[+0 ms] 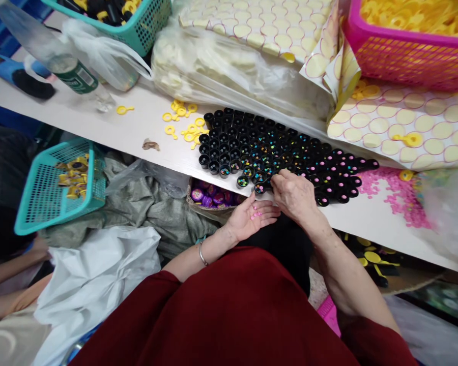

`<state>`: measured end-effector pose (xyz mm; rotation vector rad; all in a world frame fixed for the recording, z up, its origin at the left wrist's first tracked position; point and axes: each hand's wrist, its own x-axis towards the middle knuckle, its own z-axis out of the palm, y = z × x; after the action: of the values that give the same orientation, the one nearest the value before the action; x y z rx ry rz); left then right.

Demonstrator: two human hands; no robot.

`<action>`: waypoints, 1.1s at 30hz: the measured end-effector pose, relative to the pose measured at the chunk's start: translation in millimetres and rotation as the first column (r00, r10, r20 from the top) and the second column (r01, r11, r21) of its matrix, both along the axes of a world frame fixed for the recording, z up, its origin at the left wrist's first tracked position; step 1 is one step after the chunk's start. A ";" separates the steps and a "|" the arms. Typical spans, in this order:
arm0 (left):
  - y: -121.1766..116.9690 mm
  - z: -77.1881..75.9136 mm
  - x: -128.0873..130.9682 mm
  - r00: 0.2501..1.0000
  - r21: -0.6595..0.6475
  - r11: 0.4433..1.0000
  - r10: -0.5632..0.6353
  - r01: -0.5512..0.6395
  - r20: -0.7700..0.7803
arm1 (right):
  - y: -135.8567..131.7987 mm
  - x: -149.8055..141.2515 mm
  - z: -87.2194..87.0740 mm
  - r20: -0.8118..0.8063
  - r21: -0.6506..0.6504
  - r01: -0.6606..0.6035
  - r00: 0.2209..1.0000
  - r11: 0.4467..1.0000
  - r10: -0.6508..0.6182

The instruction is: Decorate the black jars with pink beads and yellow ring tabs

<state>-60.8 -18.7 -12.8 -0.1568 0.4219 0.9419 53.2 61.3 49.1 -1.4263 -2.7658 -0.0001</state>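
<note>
Hands at the near edge of the black cups (pixel 269 147), left hand (pixel 246 222) lower, right hand (pixel 295 194) above it.
Left palm faces up, fingers extended and unclosed, small pink pieces (pixel 256 214) loose on it; right forearm slants in, knuckles up, fingers curled down beside a near cup (pixel 260 188) just beyond the left thumb; cannot tell whether the right fingertips meet or pinch anything. Cups stand packed beyond the grip and to both sides; a pink pile (pixel 412 206) lies well to its right.
</note>
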 end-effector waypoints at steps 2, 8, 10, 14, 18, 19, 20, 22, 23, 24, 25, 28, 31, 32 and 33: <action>0.0 0.9 -0.1 1.000 -0.016 1.000 -0.005 0.005 -0.013 | -0.4 1.3 -3.1 -0.016 0.024 0.003 1.000 1.000 -0.003; 0.2 3.8 -0.6 1.000 -0.020 1.000 -0.006 0.006 -0.017 | 2.3 5.8 -8.0 -0.075 0.053 0.008 0.997 0.999 -0.004; 0.3 4.5 -1.3 1.000 -0.010 1.000 -0.011 0.010 -0.012 | 1.2 10.1 -6.7 -0.147 0.031 0.015 0.989 0.999 -0.010; -0.2 6.7 -0.6 0.999 0.008 1.000 -0.017 0.017 0.031 | -14.7 21.7 -2.7 -0.358 -0.013 0.041 0.933 0.999 -0.043; -0.9 10.9 3.4 0.997 -0.024 0.999 0.028 -0.027 0.072 | -44.9 26.2 -9.2 -0.417 -0.116 -0.077 0.908 0.990 0.022; -1.0 12.2 4.4 0.997 -0.042 0.999 0.037 -0.035 0.067 | -52.2 25.3 -13.1 -0.409 -0.124 -0.107 0.911 0.986 0.047; -1.1 13.3 5.3 0.998 -0.059 0.998 0.042 -0.038 0.056 | -58.7 23.8 -17.3 -0.396 -0.116 -0.122 0.916 0.986 0.067; -1.2 15.0 6.8 0.999 -0.078 0.996 0.039 -0.037 0.027 | -68.3 19.8 -25.7 -0.365 -0.061 -0.114 0.927 0.992 0.084; -1.3 15.5 7.4 0.999 -0.077 0.996 0.036 -0.035 0.013 | -71.5 17.8 -29.2 -0.354 -0.025 -0.098 0.932 0.995 0.083; -1.4 15.7 8.1 0.999 -0.069 0.997 0.034 -0.034 -0.002 | -73.6 16.1 -32.0 -0.349 0.006 -0.081 0.934 0.997 0.078; -1.6 15.7 8.7 0.999 -0.055 0.998 0.034 -0.035 -0.015 | -74.8 14.8 -34.2 -0.351 0.028 -0.067 0.934 0.997 0.072; -2.1 15.1 10.6 0.998 -0.016 0.999 0.047 -0.048 -0.035 | -75.3 13.9 -37.9 -0.388 0.037 -0.049 0.920 0.998 0.060; -2.5 15.3 12.0 0.998 -0.018 0.998 0.055 -0.055 -0.040 | -74.3 15.6 -40.0 -0.457 -0.018 -0.052 0.889 0.999 0.038; -2.6 15.7 12.3 0.998 -0.027 0.998 0.055 -0.057 -0.040 | -74.1 16.3 -40.7 -0.488 -0.045 -0.039 0.873 0.998 0.012; -2.5 16.1 12.5 0.998 -0.037 0.998 0.058 -0.059 -0.039 | -73.9 16.9 -41.5 -0.519 -0.075 -0.022 0.855 0.997 -0.020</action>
<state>-48.3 -21.1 3.3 -0.1869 0.4730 0.9958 70.2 -12.6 7.6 -1.2101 -2.3347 0.4345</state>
